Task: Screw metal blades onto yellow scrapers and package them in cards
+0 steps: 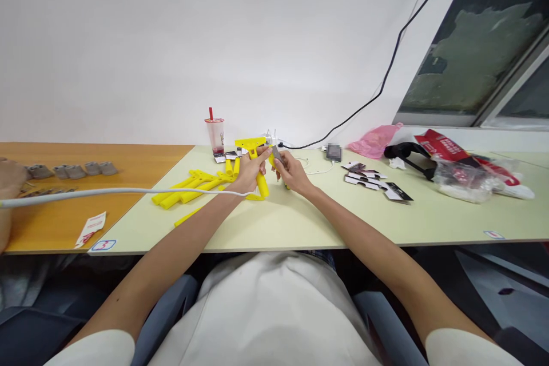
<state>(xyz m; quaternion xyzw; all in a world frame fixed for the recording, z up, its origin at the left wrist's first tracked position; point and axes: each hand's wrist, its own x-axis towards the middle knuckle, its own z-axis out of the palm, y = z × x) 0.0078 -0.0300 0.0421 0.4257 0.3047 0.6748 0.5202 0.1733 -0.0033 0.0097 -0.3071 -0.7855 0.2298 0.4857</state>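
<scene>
My left hand (249,172) is closed around a yellow plastic scraper-like tool (262,186). The tool has a wide T-shaped head, tilted upward, and a round tubular handle pointing down. My right hand (294,174) is pinched on a small grey and yellow hand tool (277,154), which looks like a utility knife. Its tip is close to my left fingers, and I cannot tell whether it touches the yellow piece. On the table to the left of my hands lies a pile of similar yellow plastic tools (189,190), partly hidden by my left forearm.
Behind my hands stands a plastic cup (215,136) with a red straw. To the right are a small device (333,152), black and white cards (373,179), a pink bag (375,141) and plastic packaging (463,177). A white cable (141,190) crosses at left, near another person's arm (9,183).
</scene>
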